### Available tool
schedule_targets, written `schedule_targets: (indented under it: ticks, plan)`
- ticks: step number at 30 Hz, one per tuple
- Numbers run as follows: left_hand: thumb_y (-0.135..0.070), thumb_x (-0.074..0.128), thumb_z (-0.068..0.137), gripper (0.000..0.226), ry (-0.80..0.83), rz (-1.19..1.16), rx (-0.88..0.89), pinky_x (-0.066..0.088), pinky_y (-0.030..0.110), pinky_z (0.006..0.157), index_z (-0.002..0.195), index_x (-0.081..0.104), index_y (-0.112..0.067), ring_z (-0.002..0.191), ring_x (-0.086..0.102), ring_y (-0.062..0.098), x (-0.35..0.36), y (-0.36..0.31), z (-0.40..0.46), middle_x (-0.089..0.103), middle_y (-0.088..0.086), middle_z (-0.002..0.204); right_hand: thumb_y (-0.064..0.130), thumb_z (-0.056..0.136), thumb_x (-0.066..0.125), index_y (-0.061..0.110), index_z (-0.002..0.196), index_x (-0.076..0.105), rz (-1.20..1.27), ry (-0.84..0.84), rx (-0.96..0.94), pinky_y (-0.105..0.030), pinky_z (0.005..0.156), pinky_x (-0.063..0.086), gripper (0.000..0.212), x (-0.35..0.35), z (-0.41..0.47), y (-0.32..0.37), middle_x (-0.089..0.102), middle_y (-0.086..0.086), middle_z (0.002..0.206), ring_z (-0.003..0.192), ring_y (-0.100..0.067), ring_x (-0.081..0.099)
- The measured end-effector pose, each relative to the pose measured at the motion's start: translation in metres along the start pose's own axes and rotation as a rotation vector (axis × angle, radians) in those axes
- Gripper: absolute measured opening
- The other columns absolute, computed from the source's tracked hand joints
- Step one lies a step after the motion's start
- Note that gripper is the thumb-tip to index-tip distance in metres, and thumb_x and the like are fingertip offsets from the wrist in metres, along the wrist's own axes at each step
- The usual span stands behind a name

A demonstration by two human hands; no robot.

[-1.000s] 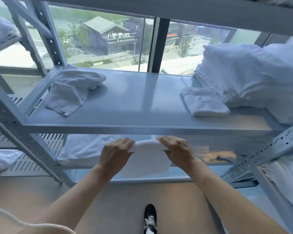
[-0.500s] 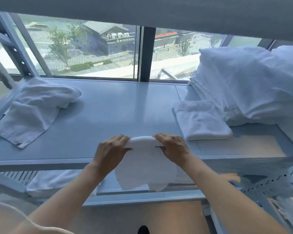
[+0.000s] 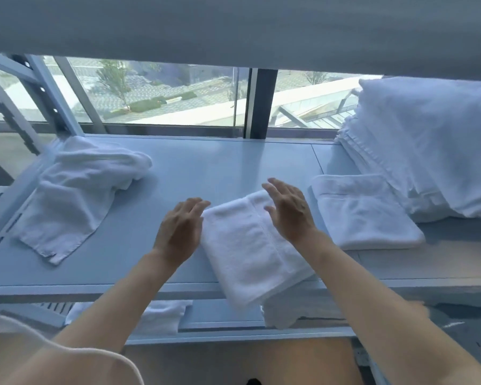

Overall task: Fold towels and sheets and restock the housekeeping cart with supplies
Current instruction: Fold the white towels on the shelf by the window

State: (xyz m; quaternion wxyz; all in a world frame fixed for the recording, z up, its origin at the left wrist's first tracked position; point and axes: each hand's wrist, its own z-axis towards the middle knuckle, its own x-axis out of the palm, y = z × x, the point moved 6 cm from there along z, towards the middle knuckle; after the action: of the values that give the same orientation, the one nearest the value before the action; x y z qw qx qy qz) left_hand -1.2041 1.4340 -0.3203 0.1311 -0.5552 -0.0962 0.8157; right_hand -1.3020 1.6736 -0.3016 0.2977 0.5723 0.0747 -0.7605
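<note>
Towel [image 3: 250, 245], white and folded into a long rectangle, lying on the grey metal shelf [image 3: 206, 168] with its near end hanging over the shelf's front edge. Left hand [image 3: 178, 232] at the towel's left edge, fingers straight and relaxed, grasping nothing; whether the fingertips touch the cloth cannot be told. Right hand [image 3: 289, 209] above the towel's far right corner, fingers spread and released, holding nothing. Both bare forearms reach in from the near side, and the right one crosses in front of the towel's right edge.

Just right of the towel, a second folded towel [image 3: 364, 215] lies flat on the same shelf. Behind and to the right of it rises a tall stack of white linen [image 3: 428, 140], its folded edges facing left. Well to the left, a crumpled white cloth [image 3: 75, 195] sprawls near the shelf's left upright. An upper shelf [image 3: 233, 26] spans the top of the view and hides what lies above. A window [image 3: 164, 93] runs behind the shelving. More white cloth [image 3: 164, 315] shows on the lower shelf beneath the front edge.
</note>
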Motion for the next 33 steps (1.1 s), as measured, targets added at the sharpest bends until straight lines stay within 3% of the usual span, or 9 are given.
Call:
schedule_targets:
  ticks: [4, 8, 10, 13, 15, 19, 23, 26, 33]
  plan:
    - [0.007, 0.058, 0.085, 0.057, 0.273, -0.067, 0.182, 0.046, 0.046, 0.106, 0.137, 0.063, -0.017, 0.135, 0.050, 0.034, 0.025, 0.008, 0.000, 0.050, 0.007, 0.152, 0.018, 0.092, 0.074, 0.010, 0.133, 0.064, 0.078, 0.086, 0.026, -0.042, 0.108, 0.042, 0.042, 0.018, -0.034, 0.022, 0.059, -0.007, 0.145, 0.132, -0.030, 0.056]
    - [-0.008, 0.063, 0.086, 0.067, 0.479, -0.086, 0.236, 0.031, 0.036, 0.122, 0.150, 0.051, -0.028, 0.153, 0.028, 0.023, 0.047, 0.023, -0.004, 0.033, -0.001, 0.165, 0.040, 0.097, 0.065, 0.017, 0.136, 0.062, 0.153, 0.210, 0.093, -0.041, 0.112, 0.038, 0.046, 0.040, -0.071, 0.056, 0.054, -0.002, 0.150, 0.138, -0.024, 0.049]
    - [-0.015, 0.067, 0.089, 0.065, 0.471, -0.086, 0.240, 0.037, 0.037, 0.117, 0.150, 0.051, -0.032, 0.150, 0.033, 0.024, 0.049, 0.030, -0.005, 0.036, -0.004, 0.164, 0.042, 0.098, 0.058, 0.021, 0.141, 0.055, 0.106, 0.277, 0.108, -0.043, 0.114, 0.034, 0.048, 0.053, -0.085, 0.073, 0.045, 0.000, 0.156, 0.142, -0.022, 0.042]
    - [-0.029, 0.070, 0.092, 0.054, 0.420, -0.008, 0.254, 0.053, 0.042, 0.095, 0.144, 0.057, -0.036, 0.125, 0.050, 0.031, 0.045, 0.023, -0.012, 0.051, -0.003, 0.151, 0.006, 0.092, 0.046, 0.025, 0.146, 0.047, 0.019, 0.307, 0.176, -0.048, 0.120, 0.022, 0.058, 0.061, -0.096, 0.072, 0.032, 0.003, 0.165, 0.152, -0.019, 0.028]
    - [-0.041, 0.070, 0.092, 0.044, 0.373, 0.028, 0.264, 0.055, 0.039, 0.075, 0.135, 0.063, -0.036, 0.105, 0.055, 0.030, 0.040, 0.011, -0.024, 0.062, -0.004, 0.130, -0.003, 0.088, 0.042, 0.027, 0.148, 0.046, -0.038, 0.263, 0.263, -0.047, 0.122, 0.016, 0.067, 0.052, -0.100, 0.059, 0.029, 0.005, 0.167, 0.155, -0.016, 0.022]
    - [-0.038, 0.078, 0.081, 0.031, 0.357, 0.080, 0.319, 0.052, 0.038, 0.056, 0.108, 0.067, -0.025, 0.083, 0.061, 0.030, 0.035, -0.016, -0.048, 0.059, 0.001, 0.095, 0.016, 0.094, 0.047, 0.026, 0.142, 0.057, 0.044, 0.206, 0.316, -0.043, 0.121, 0.021, 0.050, 0.040, -0.110, 0.050, 0.042, 0.005, 0.161, 0.150, -0.018, 0.034]
    - [-0.027, 0.077, 0.071, 0.059, 0.400, 0.077, 0.311, 0.054, 0.047, 0.081, 0.129, 0.064, -0.020, 0.115, 0.057, 0.038, 0.039, -0.020, -0.049, 0.057, 0.010, 0.129, 0.054, 0.088, 0.056, 0.025, 0.147, 0.050, 0.052, 0.233, 0.185, -0.043, 0.120, 0.027, 0.066, 0.052, -0.136, 0.077, 0.043, 0.002, 0.160, 0.148, -0.018, 0.034]
    - [-0.022, 0.072, 0.083, 0.071, 0.449, 0.087, 0.352, 0.047, 0.048, 0.100, 0.151, 0.049, -0.022, 0.144, 0.040, 0.038, 0.045, -0.021, -0.048, 0.043, 0.011, 0.156, 0.030, 0.085, 0.068, 0.013, 0.144, 0.056, 0.010, 0.137, 0.233, -0.047, 0.115, 0.037, 0.063, 0.054, -0.129, 0.074, 0.051, -0.005, 0.155, 0.144, -0.025, 0.045]
    - [0.010, 0.055, 0.080, 0.071, 0.341, 0.011, 0.345, 0.059, 0.046, 0.080, 0.146, 0.056, -0.018, 0.134, 0.054, 0.035, 0.034, -0.015, -0.036, 0.049, 0.011, 0.154, 0.009, 0.071, 0.078, 0.016, 0.141, 0.060, -0.140, 0.057, 0.335, -0.053, 0.112, 0.039, 0.072, 0.050, -0.127, 0.073, 0.056, -0.002, 0.150, 0.140, -0.024, 0.052]
